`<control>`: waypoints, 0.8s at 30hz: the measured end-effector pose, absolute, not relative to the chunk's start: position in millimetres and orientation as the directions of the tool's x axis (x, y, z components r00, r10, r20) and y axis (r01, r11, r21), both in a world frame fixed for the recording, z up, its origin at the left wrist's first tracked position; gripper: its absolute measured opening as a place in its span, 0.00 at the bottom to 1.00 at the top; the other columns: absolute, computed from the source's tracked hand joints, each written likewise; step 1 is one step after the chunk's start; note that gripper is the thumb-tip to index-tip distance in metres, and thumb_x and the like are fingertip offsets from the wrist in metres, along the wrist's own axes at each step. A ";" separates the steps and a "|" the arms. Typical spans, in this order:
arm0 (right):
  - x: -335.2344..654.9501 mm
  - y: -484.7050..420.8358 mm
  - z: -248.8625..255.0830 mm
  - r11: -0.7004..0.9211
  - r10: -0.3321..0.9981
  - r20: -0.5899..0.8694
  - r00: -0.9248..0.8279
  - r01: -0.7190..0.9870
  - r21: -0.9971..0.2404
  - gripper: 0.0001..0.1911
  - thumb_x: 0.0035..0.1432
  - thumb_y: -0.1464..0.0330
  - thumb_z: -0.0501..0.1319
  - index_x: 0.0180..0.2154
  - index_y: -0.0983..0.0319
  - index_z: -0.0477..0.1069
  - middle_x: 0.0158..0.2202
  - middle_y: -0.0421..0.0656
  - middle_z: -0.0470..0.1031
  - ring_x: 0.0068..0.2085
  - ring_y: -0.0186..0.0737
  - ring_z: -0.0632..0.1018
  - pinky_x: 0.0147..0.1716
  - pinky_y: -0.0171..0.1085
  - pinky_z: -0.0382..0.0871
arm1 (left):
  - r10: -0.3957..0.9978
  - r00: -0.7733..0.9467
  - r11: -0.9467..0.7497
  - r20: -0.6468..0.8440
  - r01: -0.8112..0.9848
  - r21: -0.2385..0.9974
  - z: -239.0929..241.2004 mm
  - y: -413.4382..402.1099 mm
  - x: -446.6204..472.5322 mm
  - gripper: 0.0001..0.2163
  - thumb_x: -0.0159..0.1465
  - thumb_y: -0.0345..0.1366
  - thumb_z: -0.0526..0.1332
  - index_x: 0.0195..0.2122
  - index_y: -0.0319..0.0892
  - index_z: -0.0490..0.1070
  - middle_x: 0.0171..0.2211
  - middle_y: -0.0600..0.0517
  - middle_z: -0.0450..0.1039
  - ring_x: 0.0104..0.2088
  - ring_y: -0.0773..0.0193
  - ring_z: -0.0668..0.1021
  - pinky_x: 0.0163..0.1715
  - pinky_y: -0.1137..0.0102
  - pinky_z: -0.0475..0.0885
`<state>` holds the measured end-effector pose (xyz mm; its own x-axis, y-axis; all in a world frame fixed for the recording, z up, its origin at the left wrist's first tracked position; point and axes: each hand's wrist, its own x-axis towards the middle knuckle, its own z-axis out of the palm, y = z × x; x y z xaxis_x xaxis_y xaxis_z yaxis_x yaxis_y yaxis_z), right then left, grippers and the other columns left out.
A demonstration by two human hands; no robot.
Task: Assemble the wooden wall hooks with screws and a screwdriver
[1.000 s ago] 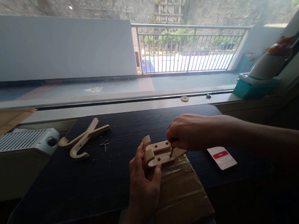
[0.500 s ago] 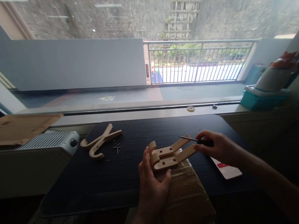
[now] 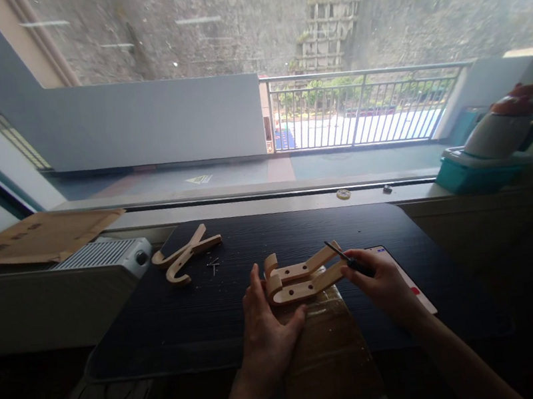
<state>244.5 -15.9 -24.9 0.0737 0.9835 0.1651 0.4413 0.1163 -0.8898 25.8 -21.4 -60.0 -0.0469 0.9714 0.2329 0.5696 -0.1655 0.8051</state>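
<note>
Two pale wooden hooks (image 3: 305, 288) lie side by side on a tape-wrapped cardboard box (image 3: 327, 358), each with two dark holes and a curled left end. My left hand (image 3: 265, 334) wraps round the curled ends, its thumb stretched along the near side; some fingertips are hidden. In my right hand (image 3: 378, 279) is a screwdriver (image 3: 358, 264) with a dark handle, its thin shaft pointing up and left above the far hook. Fingertips of that hand meet the right end of the near hook.
On the dark table (image 3: 167, 336) two more wooden hooks (image 3: 187, 256) lie crossed beside several screws (image 3: 213, 266). A phone (image 3: 415, 287) sits partly behind my right hand. The windowsill holds a tape roll (image 3: 343, 194) and a teal box (image 3: 474, 170). A brown envelope (image 3: 44, 234) is at left.
The screwdriver has tilted, its handle dropping so that the shaft slopes more steeply. My right hand has turned and moved slightly lower. My left hand keeps its place at the hooks.
</note>
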 end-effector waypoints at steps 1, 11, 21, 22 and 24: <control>245.1 -14.9 -28.5 0.124 0.979 0.182 0.096 0.432 -0.893 0.18 0.54 0.60 0.59 0.44 0.63 0.71 0.42 0.47 0.75 0.45 0.45 0.74 0.45 0.43 0.68 | 0.972 -0.047 -0.162 0.229 0.571 0.805 -60.3 -21.2 26.0 0.45 0.52 0.43 0.64 0.64 0.45 0.36 0.51 0.44 0.59 0.52 0.50 0.66 0.51 0.51 0.64; 245.0 -19.7 -27.3 0.088 0.986 0.137 0.096 0.402 -0.911 0.21 0.54 0.60 0.60 0.47 0.63 0.69 0.42 0.47 0.75 0.46 0.47 0.74 0.43 0.44 0.69 | 0.979 -0.070 -0.140 0.191 0.450 0.882 -63.5 -21.7 25.3 0.40 0.53 0.41 0.64 0.63 0.48 0.43 0.52 0.46 0.59 0.52 0.52 0.67 0.52 0.54 0.64; 240.2 -22.3 -27.1 0.117 0.987 0.149 0.052 0.393 -0.912 0.20 0.56 0.59 0.58 0.46 0.65 0.70 0.43 0.48 0.75 0.45 0.45 0.74 0.45 0.42 0.67 | 0.994 -0.021 -0.093 0.108 0.360 0.928 -66.5 -28.2 17.0 0.39 0.54 0.41 0.64 0.63 0.51 0.41 0.54 0.46 0.58 0.51 0.53 0.70 0.50 0.54 0.66; 239.9 -22.2 -27.0 0.124 0.987 0.153 0.042 0.397 -0.909 0.20 0.56 0.59 0.57 0.46 0.65 0.70 0.43 0.48 0.74 0.45 0.44 0.74 0.45 0.42 0.67 | 0.994 -0.015 -0.099 0.112 0.372 0.923 -67.0 -27.9 16.6 0.40 0.54 0.41 0.64 0.63 0.51 0.41 0.54 0.46 0.58 0.51 0.53 0.69 0.50 0.54 0.66; 241.4 -23.5 -25.7 0.117 0.988 0.150 0.044 0.423 -0.898 0.21 0.57 0.59 0.57 0.47 0.65 0.69 0.44 0.49 0.74 0.46 0.44 0.74 0.45 0.42 0.67 | 0.991 -0.011 -0.116 0.130 0.387 0.915 -67.8 -27.5 15.6 0.39 0.55 0.41 0.63 0.63 0.51 0.41 0.54 0.46 0.59 0.52 0.53 0.69 0.51 0.54 0.65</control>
